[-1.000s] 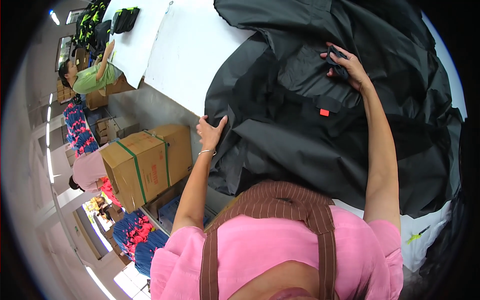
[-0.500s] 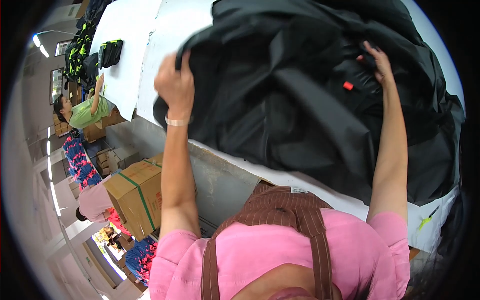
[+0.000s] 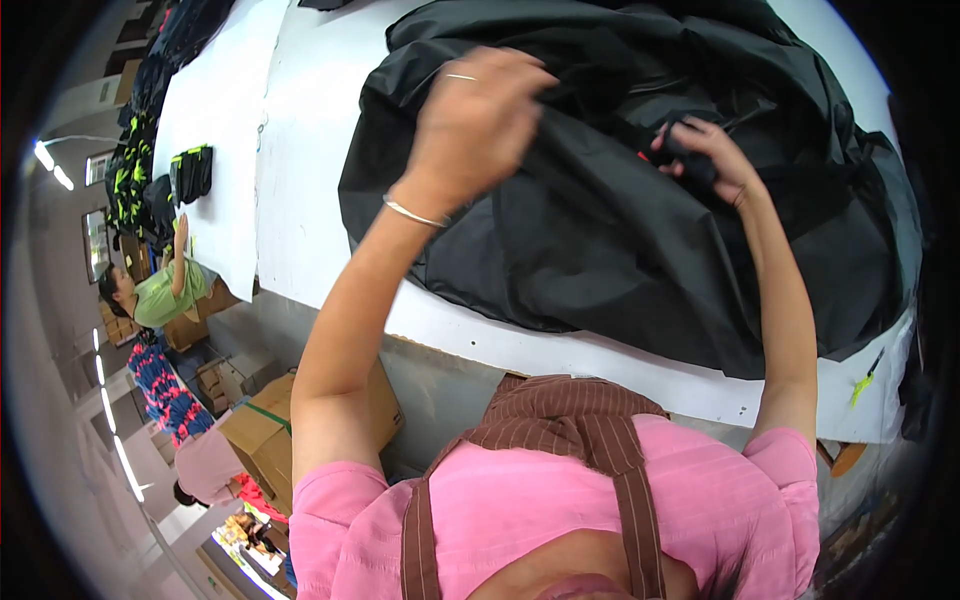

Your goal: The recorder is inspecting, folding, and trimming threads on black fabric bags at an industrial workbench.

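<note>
A large sheet of black, slightly shiny fabric (image 3: 600,250) lies crumpled in folds over the white table. My left hand (image 3: 475,125), with a bangle at its wrist, is above the fabric's left part. Motion blurs it, but its fingers stretch loosely to the right and nothing shows in them. On the far right part of the sheet, my right hand (image 3: 715,160) is closed around a dark bunched piece of cloth (image 3: 690,165). A small red tag (image 3: 643,156) peeks out beside those fingers.
The white table (image 3: 310,230) runs along the front. A lime-green handled tool (image 3: 860,388) lies near its right edge. Below on the left stands a cardboard box (image 3: 262,440). Farther left, a person in green (image 3: 170,295) works at a table holding black-and-lime bags (image 3: 190,174).
My left hand has let go of the fabric's left edge and moved right and up over it. My right hand has shifted left, gripping the dark bunched cloth. The sheet has settled flatter.
</note>
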`<action>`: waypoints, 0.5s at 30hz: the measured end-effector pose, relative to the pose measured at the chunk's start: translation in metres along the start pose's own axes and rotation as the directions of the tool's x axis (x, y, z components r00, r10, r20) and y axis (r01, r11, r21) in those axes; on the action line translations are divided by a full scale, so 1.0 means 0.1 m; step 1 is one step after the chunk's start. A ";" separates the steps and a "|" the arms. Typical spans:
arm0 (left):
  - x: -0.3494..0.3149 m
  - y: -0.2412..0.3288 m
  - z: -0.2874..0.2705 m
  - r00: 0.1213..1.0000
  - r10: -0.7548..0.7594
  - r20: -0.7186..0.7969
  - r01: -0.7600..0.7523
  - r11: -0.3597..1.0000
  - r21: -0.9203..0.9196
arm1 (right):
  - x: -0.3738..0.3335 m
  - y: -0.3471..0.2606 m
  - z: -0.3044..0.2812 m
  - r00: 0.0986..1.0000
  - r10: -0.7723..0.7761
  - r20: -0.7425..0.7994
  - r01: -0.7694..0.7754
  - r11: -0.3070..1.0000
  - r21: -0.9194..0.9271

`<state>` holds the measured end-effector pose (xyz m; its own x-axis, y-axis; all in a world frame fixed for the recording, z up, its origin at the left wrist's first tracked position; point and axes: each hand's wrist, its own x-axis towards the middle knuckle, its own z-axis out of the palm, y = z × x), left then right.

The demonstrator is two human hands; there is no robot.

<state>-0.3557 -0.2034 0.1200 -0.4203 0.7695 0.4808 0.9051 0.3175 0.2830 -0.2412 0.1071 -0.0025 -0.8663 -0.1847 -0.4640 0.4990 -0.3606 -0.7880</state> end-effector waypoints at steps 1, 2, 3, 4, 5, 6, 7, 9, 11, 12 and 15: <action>0.12 0.21 0.14 0.992 0.072 0.105 -0.055 0.987 -0.154 | -0.09 0.05 0.14 0.999 0.036 0.026 -0.035 0.998 -0.049; 0.14 0.32 0.31 0.978 0.094 0.187 -0.047 0.969 -0.242 | -0.19 0.04 0.38 0.991 0.135 -0.014 -0.136 0.990 -0.038; 0.13 0.38 0.50 0.956 0.135 0.260 -0.041 0.940 -0.339 | -0.28 0.15 0.45 0.987 0.155 -0.030 -0.154 0.987 0.044; 0.14 0.38 0.61 0.955 0.144 0.258 -0.049 0.939 -0.341 | -0.38 0.18 0.53 0.979 0.196 0.060 -0.202 0.971 0.129; 0.16 0.36 0.70 0.860 0.123 0.495 0.058 0.941 -0.335 | -0.50 0.21 0.62 0.961 0.228 0.154 -0.257 0.944 0.207; 0.13 0.35 0.76 0.705 0.096 0.703 0.164 0.942 -0.293 | -0.68 0.14 0.81 0.954 0.270 0.127 -0.290 0.940 0.179; 0.06 0.33 0.78 0.702 0.102 0.705 0.159 0.943 -0.294 | -0.86 0.07 0.98 0.946 0.309 0.095 -0.320 0.934 0.156; -0.01 0.34 0.71 0.559 -0.046 0.828 0.250 0.961 -0.115 | -1.05 0.21 1.08 0.940 0.229 0.253 -0.288 0.930 0.227; -0.01 0.46 0.51 0.396 -0.148 0.906 0.175 0.981 0.084 | -1.16 0.19 1.17 0.911 0.260 0.320 -0.356 0.888 0.291; -0.05 0.49 0.43 0.418 -0.100 0.903 0.115 0.992 0.057 | -1.16 0.19 1.18 0.895 0.249 0.370 -0.366 0.885 0.289; -0.09 0.58 0.07 0.337 -0.079 0.938 -0.039 0.994 0.098 | -1.02 0.07 1.15 0.862 0.230 0.451 -0.282 0.958 0.051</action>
<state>-0.2989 -0.1881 0.1261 -0.1522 0.7541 -0.6389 0.9228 0.3400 0.1815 -0.1515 0.0182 0.0856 -0.6418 -0.6550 -0.3989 0.7215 -0.3395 -0.6034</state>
